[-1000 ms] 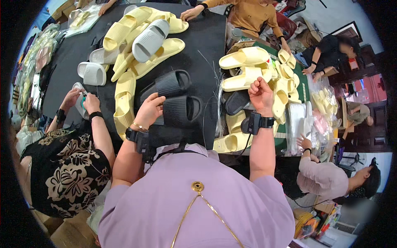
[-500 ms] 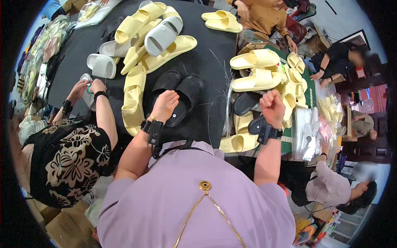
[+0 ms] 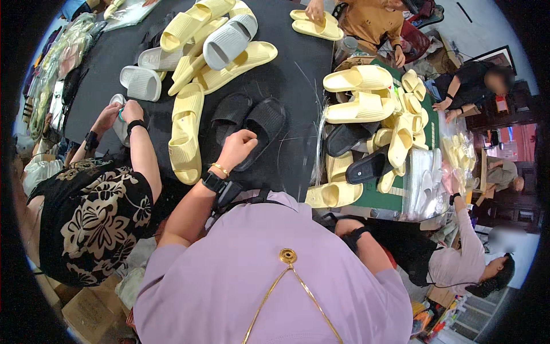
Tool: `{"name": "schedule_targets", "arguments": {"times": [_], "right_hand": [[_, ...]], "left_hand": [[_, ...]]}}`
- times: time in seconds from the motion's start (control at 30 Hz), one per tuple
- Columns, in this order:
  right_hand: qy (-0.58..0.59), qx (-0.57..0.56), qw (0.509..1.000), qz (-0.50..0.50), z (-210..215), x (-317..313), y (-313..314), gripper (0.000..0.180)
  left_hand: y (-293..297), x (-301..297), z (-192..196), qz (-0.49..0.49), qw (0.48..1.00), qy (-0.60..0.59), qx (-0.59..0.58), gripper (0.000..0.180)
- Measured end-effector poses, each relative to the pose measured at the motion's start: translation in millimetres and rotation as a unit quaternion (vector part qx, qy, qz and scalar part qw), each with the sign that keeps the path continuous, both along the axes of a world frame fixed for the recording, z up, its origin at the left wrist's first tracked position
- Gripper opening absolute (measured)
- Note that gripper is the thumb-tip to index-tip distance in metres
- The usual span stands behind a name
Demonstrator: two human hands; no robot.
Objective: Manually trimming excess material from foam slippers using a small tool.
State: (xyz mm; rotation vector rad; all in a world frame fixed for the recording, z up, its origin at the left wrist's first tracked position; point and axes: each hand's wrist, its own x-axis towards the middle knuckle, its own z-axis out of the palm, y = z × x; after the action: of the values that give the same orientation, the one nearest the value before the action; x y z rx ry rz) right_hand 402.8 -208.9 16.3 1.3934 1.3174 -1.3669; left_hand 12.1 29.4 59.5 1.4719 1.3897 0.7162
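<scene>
My left hand (image 3: 236,150) is above the near part of a pair of black slippers, with its fingers curled in closely. Whether anything small is between those fingertips I cannot make out. The left black slipper (image 3: 232,112) and the right black slipper (image 3: 268,121) lie side by side on the black table. Down by the table's near edge is my right hand (image 3: 345,227), its fingers hidden from view. Left of the black pair, yellow slippers (image 3: 187,135) lie end to end.
Yellow and grey slippers (image 3: 229,43) are heaped farther back. On a green mat (image 3: 378,199) to the right are yellow slippers (image 3: 360,108) and black slippers (image 3: 369,166). A person's hands (image 3: 117,114) hold a grey slipper at left; another person's hand (image 3: 314,10) touches far yellow slippers.
My right hand has dropped from over the right-hand pile to the near table edge. My left hand has shifted slightly right, fingers more curled. A co-worker's hand has come onto the far yellow slippers.
</scene>
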Motion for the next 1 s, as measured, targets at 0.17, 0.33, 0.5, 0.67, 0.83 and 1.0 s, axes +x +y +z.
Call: {"name": "schedule_targets", "arguments": {"times": [0.17, 0.33, 0.5, 0.67, 0.83, 1.0], "right_hand": [[-0.119, 0.105, 0.984, -0.082, 23.6, -32.2, 22.9, 0.022], [0.041, 0.546, 0.789, -0.278, 53.4, -60.1, 112.2, 0.033], [0.178, 0.443, 0.736, -0.481, 68.5, -114.2, 190.0, 0.049], [0.231, 0.243, 0.791, -0.511, 23.3, -157.4, 236.6, 0.052], [0.162, 0.36, 0.842, -0.368, -34.4, -165.5, 249.1, 0.032], [-0.042, 0.417, 0.877, -0.233, -6.2, -156.5, 244.9, 0.033]], "left_hand": [[7.4, 2.7, -12.0, -0.044, 0.998, 0.035, 0.043, 0.024], [5.8, 3.9, -7.9, -0.053, 0.997, 0.062, 0.004, 0.022], [3.0, 2.1, -16.9, -0.098, 0.993, 0.052, 0.026, 0.024], [-2.7, -10.8, -14.0, -0.072, 0.995, 0.07, 0.024, 0.024], [-5.0, -24.6, -19.5, 0.008, 0.996, 0.078, 0.049, 0.027], [-2.1, -35.1, -29.8, 0.056, 0.976, 0.187, 0.093, 0.037]]}}
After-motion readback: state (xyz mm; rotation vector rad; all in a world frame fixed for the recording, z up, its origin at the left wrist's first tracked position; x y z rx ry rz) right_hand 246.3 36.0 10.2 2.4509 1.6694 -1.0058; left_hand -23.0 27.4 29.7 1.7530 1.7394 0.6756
